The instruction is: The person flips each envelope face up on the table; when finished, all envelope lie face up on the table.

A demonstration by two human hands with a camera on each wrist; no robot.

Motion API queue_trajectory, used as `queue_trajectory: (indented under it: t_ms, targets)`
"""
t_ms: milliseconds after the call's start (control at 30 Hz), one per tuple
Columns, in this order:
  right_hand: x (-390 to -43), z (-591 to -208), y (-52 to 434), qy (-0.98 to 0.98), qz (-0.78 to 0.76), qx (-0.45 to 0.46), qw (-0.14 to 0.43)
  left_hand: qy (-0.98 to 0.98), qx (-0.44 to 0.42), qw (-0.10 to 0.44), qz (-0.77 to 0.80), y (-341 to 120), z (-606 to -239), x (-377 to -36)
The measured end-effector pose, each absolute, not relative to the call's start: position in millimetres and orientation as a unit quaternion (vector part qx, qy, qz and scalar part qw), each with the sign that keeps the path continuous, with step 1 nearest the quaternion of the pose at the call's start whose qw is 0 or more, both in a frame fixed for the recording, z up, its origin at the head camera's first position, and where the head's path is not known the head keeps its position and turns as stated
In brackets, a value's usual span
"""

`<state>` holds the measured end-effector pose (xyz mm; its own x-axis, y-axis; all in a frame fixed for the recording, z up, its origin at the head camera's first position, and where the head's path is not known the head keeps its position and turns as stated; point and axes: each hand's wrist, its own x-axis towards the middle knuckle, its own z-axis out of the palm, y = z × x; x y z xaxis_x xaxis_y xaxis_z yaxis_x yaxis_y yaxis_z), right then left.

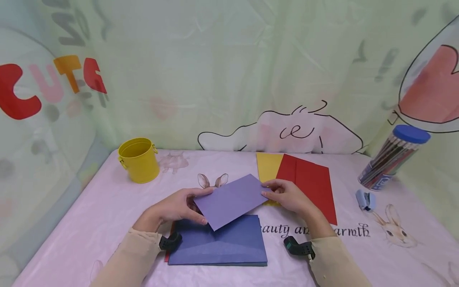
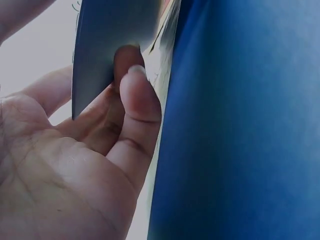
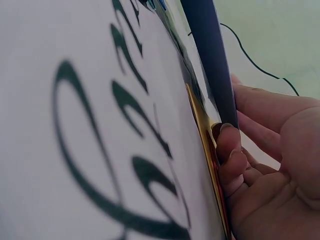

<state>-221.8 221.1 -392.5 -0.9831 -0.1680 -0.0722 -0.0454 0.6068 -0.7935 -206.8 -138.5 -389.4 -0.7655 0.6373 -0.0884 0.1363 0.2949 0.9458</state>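
One dark blue sheet (image 1: 229, 243) lies flat nearest the person. Just above it, one purple sheet (image 1: 232, 200) is held tilted, its long axis running lower left to upper right. The left hand (image 1: 179, 207) pinches its left end; the left wrist view shows thumb (image 2: 137, 100) over the paper. The right hand (image 1: 287, 195) pinches the right end. Beyond lie one red sheet (image 1: 312, 179), one yellow sheet (image 1: 268, 165), one yellow bucket (image 1: 139, 160) and one pencil tube (image 1: 392, 161).
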Motion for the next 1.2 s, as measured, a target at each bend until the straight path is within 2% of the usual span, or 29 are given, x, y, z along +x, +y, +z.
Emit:
queue_trajectory:
  t_ms: [733,1000,1100,1200]
  targets:
    - [-223,-391,217,0.899,-0.429,-0.042,0.081,0.805,0.259,0.216,0.489,-149,-387,-207]
    - [-221,-390,218,0.874,-0.477,-0.029,0.091,0.823,0.234,0.159,0.492,-153,-385,-211]
    - [-222,-390,220,0.864,-0.493,-0.046,0.086,0.833,0.178,0.137,0.506,-151,-385,-213]
    - [-222,-392,220,0.860,-0.499,-0.066,0.079,0.833,0.123,0.091,0.532,-147,-385,-214]
